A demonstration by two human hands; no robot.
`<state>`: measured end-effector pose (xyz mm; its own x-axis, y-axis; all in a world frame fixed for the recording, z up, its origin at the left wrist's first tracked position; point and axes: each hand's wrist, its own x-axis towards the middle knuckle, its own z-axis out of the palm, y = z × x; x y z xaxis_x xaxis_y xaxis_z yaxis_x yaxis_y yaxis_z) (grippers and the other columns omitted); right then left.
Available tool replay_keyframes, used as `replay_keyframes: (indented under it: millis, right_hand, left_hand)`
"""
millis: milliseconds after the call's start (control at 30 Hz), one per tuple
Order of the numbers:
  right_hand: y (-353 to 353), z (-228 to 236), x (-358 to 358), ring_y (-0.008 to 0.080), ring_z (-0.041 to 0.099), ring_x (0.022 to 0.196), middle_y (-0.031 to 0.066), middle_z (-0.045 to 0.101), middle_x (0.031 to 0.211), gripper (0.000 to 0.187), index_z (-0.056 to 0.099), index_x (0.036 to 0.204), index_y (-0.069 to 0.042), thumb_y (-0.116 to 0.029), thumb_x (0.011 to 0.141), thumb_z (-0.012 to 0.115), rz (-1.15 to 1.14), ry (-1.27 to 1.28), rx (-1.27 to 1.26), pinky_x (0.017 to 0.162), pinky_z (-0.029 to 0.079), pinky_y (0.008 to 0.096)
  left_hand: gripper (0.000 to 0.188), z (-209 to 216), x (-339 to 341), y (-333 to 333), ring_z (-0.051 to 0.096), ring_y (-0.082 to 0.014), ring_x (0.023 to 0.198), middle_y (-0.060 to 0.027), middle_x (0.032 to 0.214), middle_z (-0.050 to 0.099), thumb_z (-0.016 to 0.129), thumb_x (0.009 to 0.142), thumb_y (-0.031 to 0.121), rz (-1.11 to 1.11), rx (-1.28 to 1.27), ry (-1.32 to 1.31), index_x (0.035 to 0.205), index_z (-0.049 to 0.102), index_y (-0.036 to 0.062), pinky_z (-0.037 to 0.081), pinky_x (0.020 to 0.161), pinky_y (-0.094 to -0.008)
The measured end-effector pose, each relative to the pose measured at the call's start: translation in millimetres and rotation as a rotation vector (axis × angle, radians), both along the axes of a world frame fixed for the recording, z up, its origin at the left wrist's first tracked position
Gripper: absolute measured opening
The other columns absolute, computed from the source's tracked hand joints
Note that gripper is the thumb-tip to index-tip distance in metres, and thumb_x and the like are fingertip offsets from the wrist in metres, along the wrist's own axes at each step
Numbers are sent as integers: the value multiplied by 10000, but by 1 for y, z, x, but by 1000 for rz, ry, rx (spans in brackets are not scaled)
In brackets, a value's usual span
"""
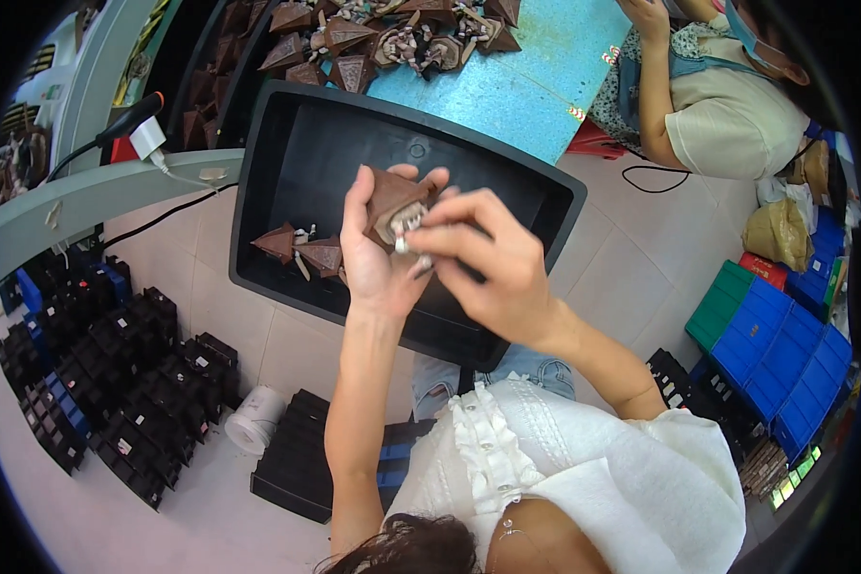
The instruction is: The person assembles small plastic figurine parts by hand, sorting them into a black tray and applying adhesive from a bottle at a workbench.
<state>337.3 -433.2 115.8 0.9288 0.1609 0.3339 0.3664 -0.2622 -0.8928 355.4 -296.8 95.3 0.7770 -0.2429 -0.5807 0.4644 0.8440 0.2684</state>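
In my left hand (380, 275), palm up with the fingers curled round it, lies a brown pointed figurine piece (390, 194) with a beige hollow underside. My right hand (502, 273) reaches in from the right, its thumb and fingers pinched at that beige part. A small whitish bit (402, 244) shows at the fingertips; whether it is loose or fixed to the piece I cannot tell. Below both hands is a black plastic tray (563, 225). Two similar brown pieces (275, 241) with thin pale parts lie in its left side.
Many more brown pieces (349, 33) are heaped on the blue table (507, 81) beyond the tray. A co-worker (727, 124) sits at the far right. Black bins (115, 373) and a white bucket (254, 419) stand left; blue crates (780, 335) stand right. A white plug (147, 141) and cables hang at left.
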Motion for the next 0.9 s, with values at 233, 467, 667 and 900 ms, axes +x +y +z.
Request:
replay_keyframes:
  millis: [233, 467, 667, 900]
  right_hand:
    - [3, -6, -27, 267, 622, 819, 144, 634, 997, 465, 585, 1074, 47, 146, 633, 693, -79, -92, 82, 688, 520, 320]
    - [-20, -55, -51, 427, 613, 935, 245, 619, 1048, 622, 377, 1300, 52, -8, 754, 668, 263, 757, -182, 836, 470, 438]
    - [-17, -146, -61, 219, 660, 777, 186, 646, 898, 442, 459, 1138, 44, -46, 776, 697, 418, 1075, -241, 690, 518, 354]
    - [20, -124, -48, 362, 668, 890, 231, 668, 952, 518, 576, 1004, 40, -318, 687, 773, 568, 767, -942, 777, 543, 406]
  left_hand:
    - [364, 4, -13, -13, 579, -196, 775, -67, 907, 601, 528, 928, 455, 140, -459, -52, 945, 570, 95, 481, 644, -323]
    - [684, -27, -79, -10, 438, -188, 1233, -111, 1359, 451, 228, 1021, 525, -227, 637, -136, 1387, 387, -31, 315, 1046, -318]
    - [534, -43, -118, 50, 406, -378, 1275, -179, 1353, 468, 601, 759, -22, -604, 1809, -678, 1286, 524, 13, 330, 1065, -435]
    - [436, -82, -94, 68, 354, -345, 1323, -100, 1394, 436, 632, 748, 35, -1050, 2142, -905, 1171, 572, 122, 199, 1064, -614]
